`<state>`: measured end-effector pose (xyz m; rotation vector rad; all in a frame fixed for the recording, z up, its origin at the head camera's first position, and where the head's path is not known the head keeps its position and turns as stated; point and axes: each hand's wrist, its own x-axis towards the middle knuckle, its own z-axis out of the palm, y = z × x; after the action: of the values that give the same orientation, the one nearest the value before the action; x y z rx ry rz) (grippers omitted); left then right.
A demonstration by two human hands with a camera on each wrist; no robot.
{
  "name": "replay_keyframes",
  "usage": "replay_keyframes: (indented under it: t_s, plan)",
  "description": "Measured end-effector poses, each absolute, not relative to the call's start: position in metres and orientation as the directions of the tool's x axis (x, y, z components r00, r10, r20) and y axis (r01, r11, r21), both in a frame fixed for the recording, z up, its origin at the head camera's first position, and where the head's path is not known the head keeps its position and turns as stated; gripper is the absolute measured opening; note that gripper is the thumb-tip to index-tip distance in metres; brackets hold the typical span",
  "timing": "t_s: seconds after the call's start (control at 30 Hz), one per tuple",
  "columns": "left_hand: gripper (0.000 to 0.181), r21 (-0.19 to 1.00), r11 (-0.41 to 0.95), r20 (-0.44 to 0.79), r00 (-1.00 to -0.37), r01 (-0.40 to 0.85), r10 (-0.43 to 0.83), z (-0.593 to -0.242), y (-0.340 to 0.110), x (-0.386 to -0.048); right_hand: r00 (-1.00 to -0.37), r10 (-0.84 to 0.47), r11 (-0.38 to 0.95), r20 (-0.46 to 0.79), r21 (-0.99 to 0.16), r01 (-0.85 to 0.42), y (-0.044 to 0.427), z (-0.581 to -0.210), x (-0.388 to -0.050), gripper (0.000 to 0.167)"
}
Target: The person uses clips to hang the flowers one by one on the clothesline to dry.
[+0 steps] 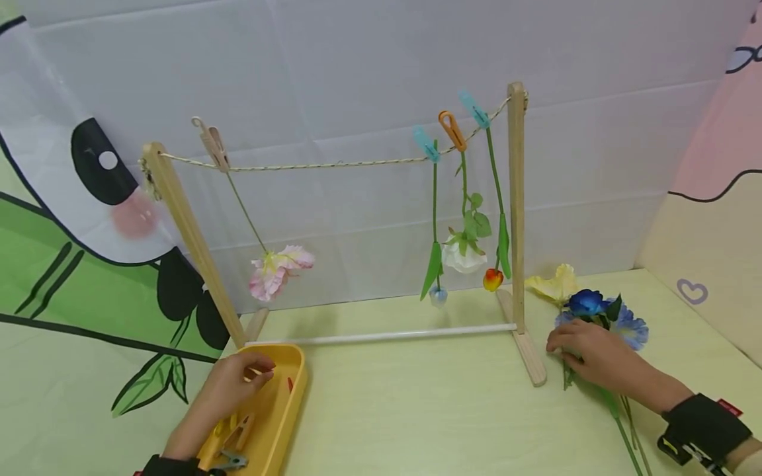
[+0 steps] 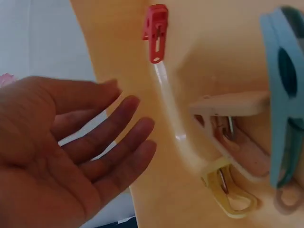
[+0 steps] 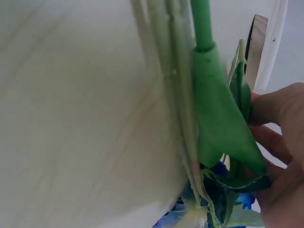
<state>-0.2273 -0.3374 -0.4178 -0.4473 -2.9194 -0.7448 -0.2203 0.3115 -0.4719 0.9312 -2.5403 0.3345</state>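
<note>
My left hand hovers over a yellow tray, fingers loosely bent and holding nothing. A red clothespin, a beige clothespin, a yellow clothespin and a blue one lie in that tray. On the right, my right hand is at a bunch of artificial flowers with a blue rose, a blue ruffled bloom and a pale yellow flower. Its thumb and fingers are bent and apart beside the green leaves; some fingertips are hidden there.
A wooden frame with a rope stands at the back. From it hang a pink flower, a white rose, a pale blue tulip and an orange one, each by a clothespin. A white bar joins the feet.
</note>
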Motion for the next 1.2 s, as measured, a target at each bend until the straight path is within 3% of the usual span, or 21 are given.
replay_keyframes:
  t_s: [0.23,0.5,0.93,1.2]
  plan:
    - [0.009,0.434,0.781,0.087,-0.884,0.449,0.46,-0.425,-0.326,-0.232,-0.708,-0.571,0.735,0.415,-0.126,-0.667,0.313,-0.471,-0.222,0.049]
    - [0.009,0.349,0.795,0.125,-0.865,0.496,0.485,-0.435,-0.314,-0.237,-0.733,-0.561,0.762,0.384,-0.107,-0.639,0.314,-0.468,-0.224,0.048]
    - [0.024,0.361,0.821,0.074,-0.891,0.443,0.448,-0.437,-0.317,-0.234,-0.569,-0.686,0.606,0.453,-0.077,-0.792,0.306,-0.471,-0.223,0.043]
    - [0.021,0.315,0.867,0.058,-0.919,0.387,0.389,-0.443,-0.314,-0.238,-0.542,-0.697,0.581,0.469,-0.073,-0.811,0.3,-0.47,-0.221,0.042]
